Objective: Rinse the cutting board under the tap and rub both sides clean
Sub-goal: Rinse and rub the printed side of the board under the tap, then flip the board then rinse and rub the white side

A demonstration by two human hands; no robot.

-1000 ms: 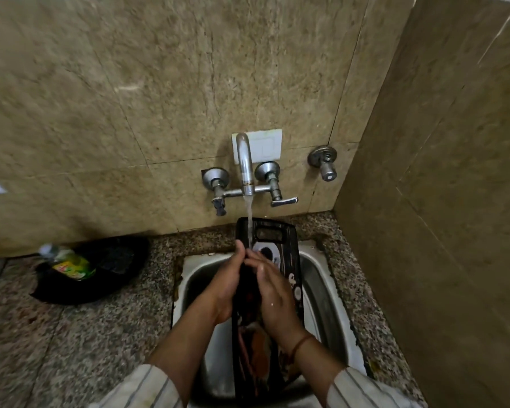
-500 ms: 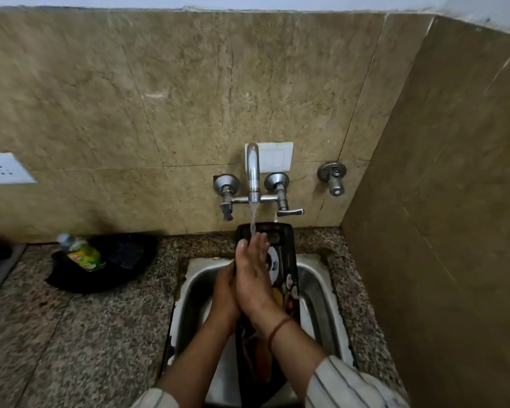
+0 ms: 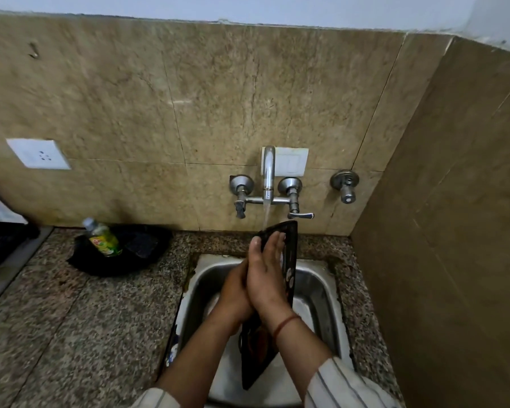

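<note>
- Two striped sleeves enter at the bottom edge, forearms reaching up over the sink [image 3: 321, 285] in the lower centre.
- A dark board [image 3: 290, 245] stands on edge in the sink, tilted, its far end raised toward the tap [image 3: 268, 172].
- The right hand [image 3: 265, 278] lies flat on the board's upper face, fingers straight and pressed to it near the far end; a red thread circles the wrist.
- The left hand [image 3: 234, 293] is at the board's left side, just beside the right; its fingers are hidden, so its hold cannot be told.
- Water falls from the tap onto the board's top edge.
- A green bottle [image 3: 102, 237] lies on a black cloth [image 3: 142, 245] on the counter [image 3: 71, 319], left of centre.
- A white socket [image 3: 39, 154] sits on the wall at upper left.
</note>
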